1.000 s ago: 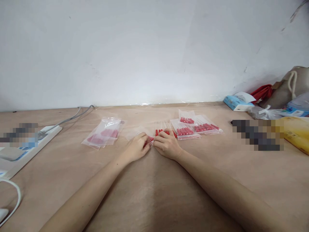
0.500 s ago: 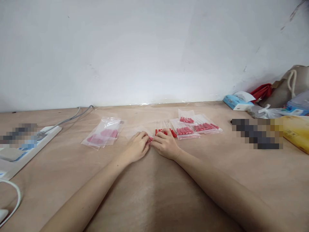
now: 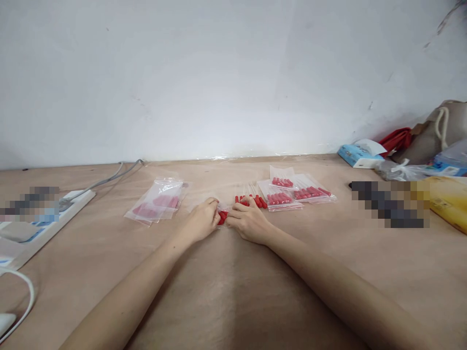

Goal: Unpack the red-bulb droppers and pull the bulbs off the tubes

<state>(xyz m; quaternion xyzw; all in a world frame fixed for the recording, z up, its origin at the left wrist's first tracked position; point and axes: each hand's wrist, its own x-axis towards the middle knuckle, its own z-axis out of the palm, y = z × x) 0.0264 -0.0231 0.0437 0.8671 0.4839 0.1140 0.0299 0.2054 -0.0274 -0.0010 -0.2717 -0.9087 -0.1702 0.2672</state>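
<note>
A small clear plastic bag with red pieces (image 3: 222, 217) in it lies between my hands on the table. My left hand (image 3: 204, 219) is closed on the bag's left side, fingers bent and thumb hidden. From the right, my right hand (image 3: 251, 221) pinches the bag's other side with curled fingers. Just behind my right hand lies a row of loose red-ended sticks (image 3: 260, 201) with thin pale shafts, partly covered by the fingers. Filled zip bags (image 3: 280, 198) holding the same red-ended sticks are stacked to its right. Flat zip bags with a pink-red print (image 3: 156, 204) lie to the left of my left hand.
A white power strip (image 3: 78, 206) with a grey cable (image 3: 105, 181) is at the left. To the right are a blue tissue pack (image 3: 355, 155), a blurred-out dark object (image 3: 386, 204), a yellow bag (image 3: 448, 201) and a cloth bag (image 3: 423, 138). A wall (image 3: 219, 82) closes off the back.
My hands have moved slightly apart, and more of the red pieces in the bag between them now shows. My left hand has shifted a little left. The view has tilted slightly.
</note>
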